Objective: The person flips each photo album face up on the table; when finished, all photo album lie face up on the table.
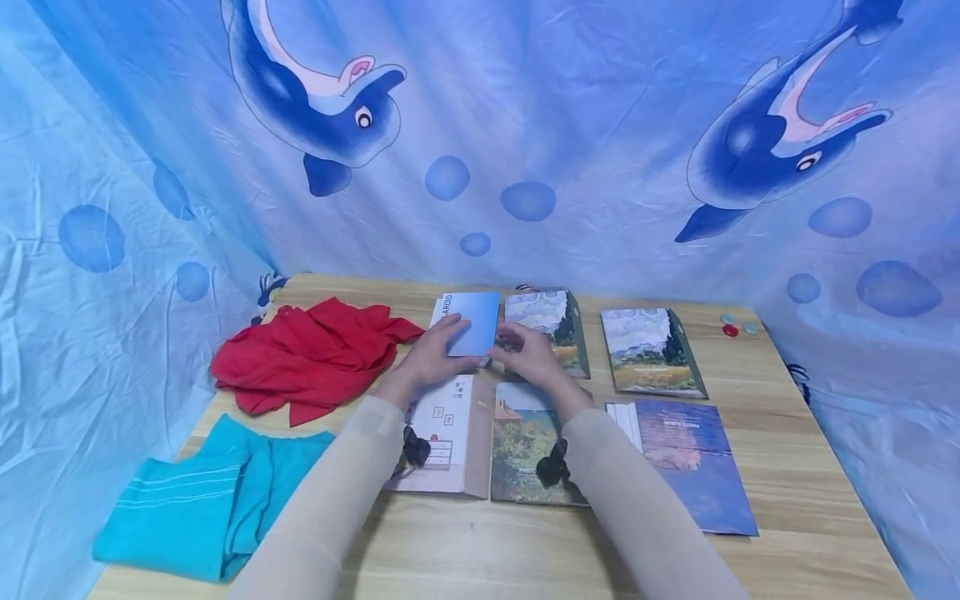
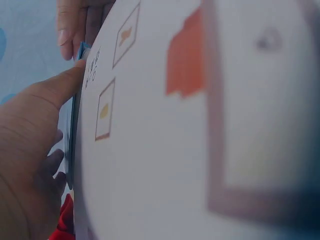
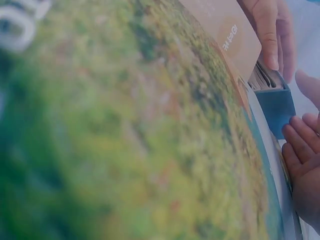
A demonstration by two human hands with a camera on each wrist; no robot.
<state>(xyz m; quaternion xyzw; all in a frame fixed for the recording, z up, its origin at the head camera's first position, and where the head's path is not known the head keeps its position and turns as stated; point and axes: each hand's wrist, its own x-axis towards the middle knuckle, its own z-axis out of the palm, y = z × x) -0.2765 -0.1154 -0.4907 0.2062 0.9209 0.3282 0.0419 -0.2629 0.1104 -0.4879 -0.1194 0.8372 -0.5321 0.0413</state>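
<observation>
A small blue-covered album, with lettering on its white left strip, lies at the back of the table. My left hand rests against its left and near sides, the thumb straight along the near edge. My right hand is at the right near corner, fingertips right beside the cover with the palm facing it. In the right wrist view, page edges show between the covers. Just in front lie a white album with drawn furniture and a garden-picture album, partly covered by my right arm.
Two landscape-covered albums stand at the back right, one nearer the hands. A purple-blue photo album lies at the front right. Red cloth and turquoise cloth lie left. Small round discs sit in the far right corner.
</observation>
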